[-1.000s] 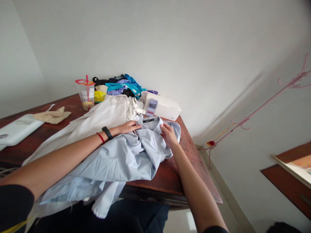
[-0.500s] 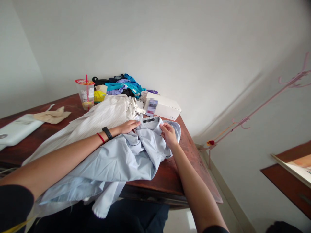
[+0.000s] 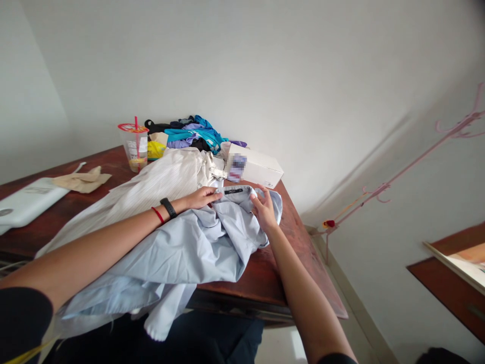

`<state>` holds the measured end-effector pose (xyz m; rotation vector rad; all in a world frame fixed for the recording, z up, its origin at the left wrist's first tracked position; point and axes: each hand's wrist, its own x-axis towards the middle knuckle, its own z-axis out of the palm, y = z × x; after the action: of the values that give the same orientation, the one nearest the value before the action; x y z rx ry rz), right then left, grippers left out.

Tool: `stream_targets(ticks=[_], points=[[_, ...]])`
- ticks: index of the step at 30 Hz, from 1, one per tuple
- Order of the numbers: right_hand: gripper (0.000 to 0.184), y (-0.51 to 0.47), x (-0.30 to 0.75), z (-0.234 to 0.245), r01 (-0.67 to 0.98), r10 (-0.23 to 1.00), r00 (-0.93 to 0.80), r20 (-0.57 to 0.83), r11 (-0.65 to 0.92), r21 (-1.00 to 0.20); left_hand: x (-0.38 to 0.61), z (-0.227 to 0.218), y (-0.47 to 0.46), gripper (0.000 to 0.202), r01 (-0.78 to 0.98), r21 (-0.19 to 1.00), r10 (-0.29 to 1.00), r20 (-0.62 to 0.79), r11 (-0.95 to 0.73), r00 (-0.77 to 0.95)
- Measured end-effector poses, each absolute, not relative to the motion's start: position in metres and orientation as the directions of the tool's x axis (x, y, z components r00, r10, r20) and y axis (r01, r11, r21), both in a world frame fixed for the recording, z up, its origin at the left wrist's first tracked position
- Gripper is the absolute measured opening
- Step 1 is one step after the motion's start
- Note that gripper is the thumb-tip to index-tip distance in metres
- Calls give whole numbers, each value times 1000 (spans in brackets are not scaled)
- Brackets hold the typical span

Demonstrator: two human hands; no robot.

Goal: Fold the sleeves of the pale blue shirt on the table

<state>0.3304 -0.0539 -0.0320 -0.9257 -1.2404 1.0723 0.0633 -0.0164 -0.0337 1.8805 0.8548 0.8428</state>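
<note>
My left fingers [image 3: 207, 194] and right fingers [image 3: 260, 201] pinch the collar [image 3: 246, 190]; the shirt [image 3: 204, 253]'s weight over the bench [image 3: 261, 277]'s near edge could drag it askew.

Left hand [image 3: 203, 197] and right hand [image 3: 264, 207] pinch the collar [image 3: 237, 197] of a pale blue shirt [image 3: 208, 253] overhanging the near edge of the tabletop [image 3: 261, 277]

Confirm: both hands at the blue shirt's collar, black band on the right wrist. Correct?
No: the head view shows the black band on the left wrist. The left hand and right hand are indeed at the collar of the blue shirt.
</note>
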Motion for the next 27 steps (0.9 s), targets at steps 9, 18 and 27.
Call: stream_targets(ticks=[9, 18, 27], points=[[45, -53, 328, -31, -59, 963, 23, 268, 269, -961, 64, -43, -6, 57, 231, 878, 793, 231, -420, 564], [43, -52, 329, -33, 1, 951, -5, 311, 311, -951, 63, -46, -4, 56, 259, 873, 806, 218, -414, 551], [44, -52, 329, -32, 60, 957, -22, 288, 289, -955, 64, -44, -5, 56, 271, 868, 809, 218, -416, 546]])
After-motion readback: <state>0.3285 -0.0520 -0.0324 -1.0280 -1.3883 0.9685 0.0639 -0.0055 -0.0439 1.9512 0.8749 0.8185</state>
